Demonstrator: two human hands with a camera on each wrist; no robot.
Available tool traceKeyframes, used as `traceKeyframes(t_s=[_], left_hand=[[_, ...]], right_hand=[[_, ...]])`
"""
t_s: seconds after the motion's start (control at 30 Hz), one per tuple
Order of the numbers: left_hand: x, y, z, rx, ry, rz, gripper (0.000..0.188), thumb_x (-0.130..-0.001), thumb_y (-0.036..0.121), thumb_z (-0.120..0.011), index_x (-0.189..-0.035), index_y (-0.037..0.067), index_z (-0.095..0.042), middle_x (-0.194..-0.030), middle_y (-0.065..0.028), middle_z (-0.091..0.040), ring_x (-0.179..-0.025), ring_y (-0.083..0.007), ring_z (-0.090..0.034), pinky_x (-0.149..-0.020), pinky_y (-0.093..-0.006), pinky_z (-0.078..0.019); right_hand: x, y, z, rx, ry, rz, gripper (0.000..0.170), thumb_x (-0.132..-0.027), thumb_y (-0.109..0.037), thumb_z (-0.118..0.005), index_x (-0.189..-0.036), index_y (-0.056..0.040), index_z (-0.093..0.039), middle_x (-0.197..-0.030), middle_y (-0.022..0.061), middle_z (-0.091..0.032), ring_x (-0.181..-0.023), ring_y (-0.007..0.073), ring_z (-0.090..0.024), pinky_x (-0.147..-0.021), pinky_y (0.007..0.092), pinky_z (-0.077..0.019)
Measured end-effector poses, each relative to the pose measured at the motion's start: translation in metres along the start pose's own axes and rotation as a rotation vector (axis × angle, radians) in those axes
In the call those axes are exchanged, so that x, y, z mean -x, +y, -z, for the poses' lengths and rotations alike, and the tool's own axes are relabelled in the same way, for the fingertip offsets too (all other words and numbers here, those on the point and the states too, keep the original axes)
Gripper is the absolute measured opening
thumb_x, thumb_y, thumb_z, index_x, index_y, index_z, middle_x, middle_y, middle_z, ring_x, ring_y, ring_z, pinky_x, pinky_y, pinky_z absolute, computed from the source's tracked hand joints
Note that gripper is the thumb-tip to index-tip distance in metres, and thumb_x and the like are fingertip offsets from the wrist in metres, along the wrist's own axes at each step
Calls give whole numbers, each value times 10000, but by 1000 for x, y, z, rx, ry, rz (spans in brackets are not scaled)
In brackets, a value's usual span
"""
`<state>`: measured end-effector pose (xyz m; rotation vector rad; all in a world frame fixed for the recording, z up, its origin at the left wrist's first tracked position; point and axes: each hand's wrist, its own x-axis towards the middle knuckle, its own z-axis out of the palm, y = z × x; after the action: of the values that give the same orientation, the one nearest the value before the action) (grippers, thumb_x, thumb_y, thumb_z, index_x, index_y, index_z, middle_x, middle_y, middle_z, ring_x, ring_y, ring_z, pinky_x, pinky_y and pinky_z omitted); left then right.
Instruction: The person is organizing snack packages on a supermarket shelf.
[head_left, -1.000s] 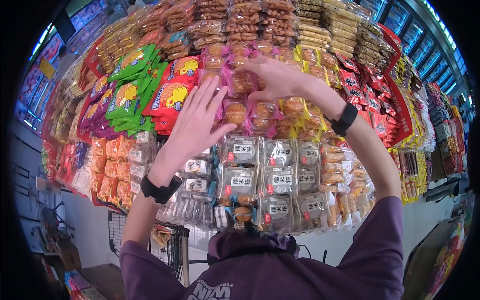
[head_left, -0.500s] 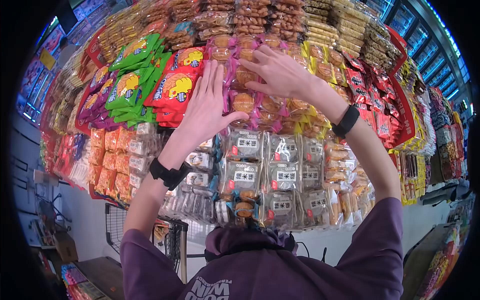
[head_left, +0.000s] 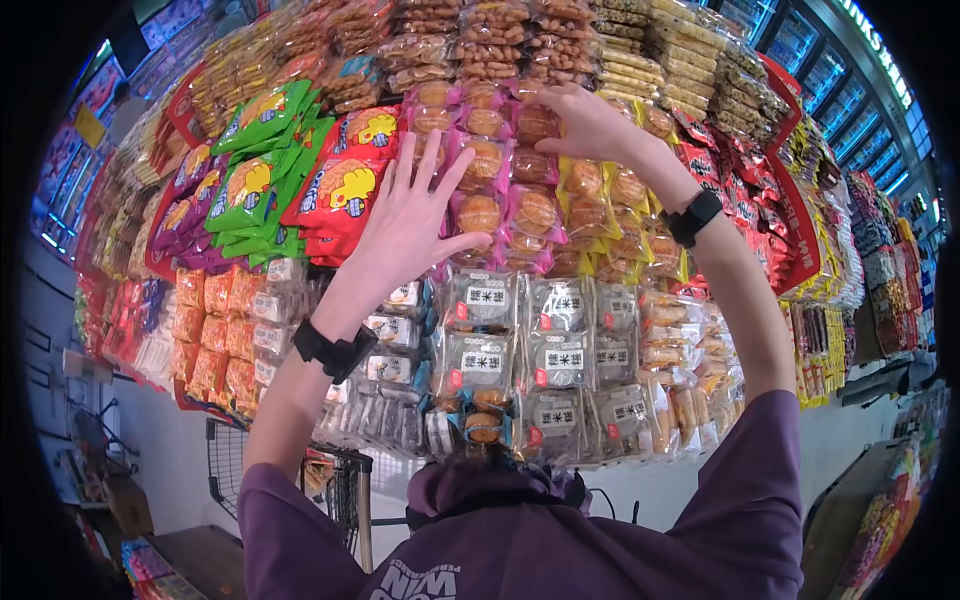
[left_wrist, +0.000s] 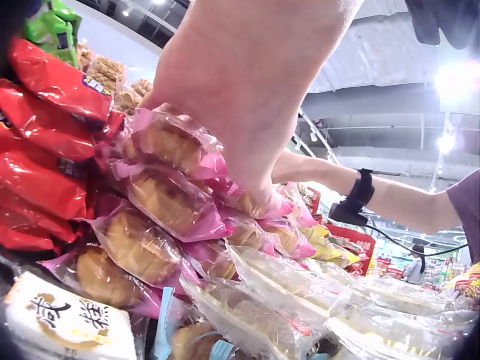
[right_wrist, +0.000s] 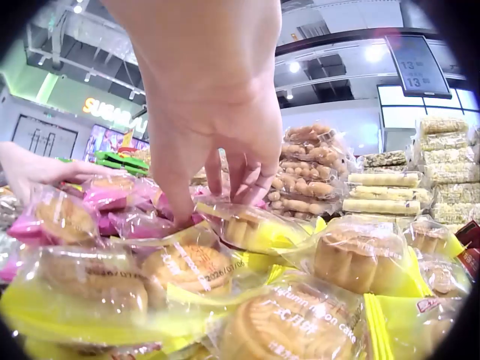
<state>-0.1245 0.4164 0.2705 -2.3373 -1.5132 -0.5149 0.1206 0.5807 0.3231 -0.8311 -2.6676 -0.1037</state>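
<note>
My left hand (head_left: 402, 225) lies over the left side of the pink-wrapped mooncakes (head_left: 478, 213), fingers spread and thumb out to the right. In the left wrist view its fingers reach past the front packs, tips hidden. Farther back and to the right, my right hand (head_left: 592, 122) reaches down over the pink packs beside the yellow-wrapped mooncakes (head_left: 588, 215). In the right wrist view its thumb and bent fingers stand apart, tips down among the packs behind a yellow-edged mooncake pack (right_wrist: 251, 225). Nothing is lifted.
Red snack bags (head_left: 340, 190) and green snack bags (head_left: 250, 190) lie left of the mooncakes. Clear packs with white labels (head_left: 475, 355) fill the front. Small red packets (head_left: 735, 210) stand at right, stacked nut snacks (head_left: 490, 45) behind. A wire cart (head_left: 350, 490) is at lower left.
My right hand has moved right and farther back, from the middle pink packs to those near the yellow ones. My left hand stays over the left pink packs, its fingers now spread wider.
</note>
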Motion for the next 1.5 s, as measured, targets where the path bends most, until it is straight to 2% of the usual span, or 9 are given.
traceKeyframes(t_s=[0.17,0.27,0.47,0.7,0.97,1.1,1.23,1.33,1.5], left_hand=[[-2,1,2,-3,7,2,962,-810,601,-675,-1536,132,-252,-1560,-272,-201,-1441,-490,-165,-1156,-559,-244],[-3,3,2,0,2,-1,963,-812,600,-674,-1538,133,-246,-1555,-275,-211,-1435,-497,-175,-1155,-560,-245],[-2,2,1,3,-1,3,961,-814,600,-673,-1536,132,-248,-1555,-272,-213,-1434,-495,-179,-1156,-560,-243],[-2,1,2,11,-1,0,956,-806,602,-681,-1532,140,-261,-1556,-264,-218,-1440,-486,-172,-1156,-556,-248],[-4,2,1,-4,-4,13,955,-806,608,-678,-1531,142,-266,-1553,-264,-226,-1439,-484,-176,-1155,-558,-251],[-5,2,1,3,-13,14,958,-804,612,-676,-1530,141,-267,-1556,-261,-218,-1439,-483,-175,-1158,-560,-245],[-4,1,1,-6,-16,5,963,-803,616,-675,-1530,135,-265,-1564,-253,-205,-1440,-486,-170,-1162,-558,-238],[-3,-1,0,-14,-22,6,971,-802,618,-674,-1532,130,-259,-1569,-249,-196,-1442,-487,-162,-1165,-557,-232],[-3,1,3,-10,-35,13,983,-804,625,-667,-1537,129,-241,-1582,-244,-167,-1450,-487,-138,-1171,-566,-209]], right_hand=[[-8,14,-26,58,224,177,368,-819,-218,-707,-1114,-1,-671,-1014,204,-682,-992,359,-636,-926,432,-498],[-1,14,-18,-2,82,119,424,-859,-236,-696,-1228,-40,-626,-1122,183,-653,-1051,381,-597,-944,436,-484],[-26,32,-11,12,304,-27,394,-910,-274,-616,-1238,-57,-633,-1037,221,-678,-973,391,-643,-881,474,-509],[-52,40,-30,-27,7,13,378,-971,-272,-541,-1296,-87,-592,-1132,206,-667,-1021,370,-638,-900,440,-497],[-59,30,-20,167,-80,46,317,-945,-243,-584,-1199,-68,-660,-962,196,-691,-925,357,-650,-818,454,-511],[-57,20,-23,331,-84,83,346,-971,-204,-544,-1284,-67,-601,-956,215,-691,-983,374,-642,-862,445,-504],[-45,30,-10,-112,-123,-263,420,-1006,-147,-422,-1418,-96,-483,-1209,204,-642,-1153,308,-604,-977,387,-474],[-16,40,13,-305,146,-103,397,-1006,-161,-420,-1378,-52,-507,-1228,186,-646,-1168,307,-604,-989,405,-476],[27,47,44,-516,275,-87,354,-1020,-137,-402,-1324,-45,-560,-1281,104,-634,-1207,221,-589,-1051,351,-443]])
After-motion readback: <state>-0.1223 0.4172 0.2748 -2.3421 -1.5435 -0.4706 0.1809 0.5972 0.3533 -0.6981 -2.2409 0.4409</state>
